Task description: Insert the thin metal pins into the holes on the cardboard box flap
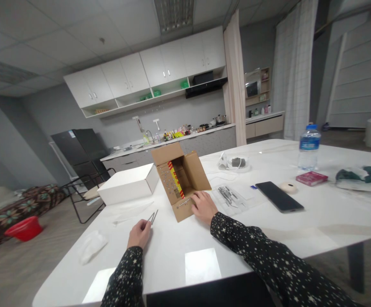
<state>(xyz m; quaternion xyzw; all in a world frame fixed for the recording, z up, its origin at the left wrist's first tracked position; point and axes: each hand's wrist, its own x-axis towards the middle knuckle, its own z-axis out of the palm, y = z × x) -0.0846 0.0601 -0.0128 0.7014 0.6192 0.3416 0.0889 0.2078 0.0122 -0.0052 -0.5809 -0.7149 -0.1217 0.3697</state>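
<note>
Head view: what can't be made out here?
- Left hand: its grip on the tweezers is hidden by the hand's back.
- Box: inside partly hidden by its flaps; label print too small.
- Tools in the clear bag: too small to name.
- Right hand: fingertips on the box flap, blurred.

Open cardboard box (181, 179) lies on its side mid-table (316, 221). Closed box (128, 184) to its left by the left edge. Phone (279, 196) right of it; water bottle (308, 147) behind phone, towards far edge.
</note>
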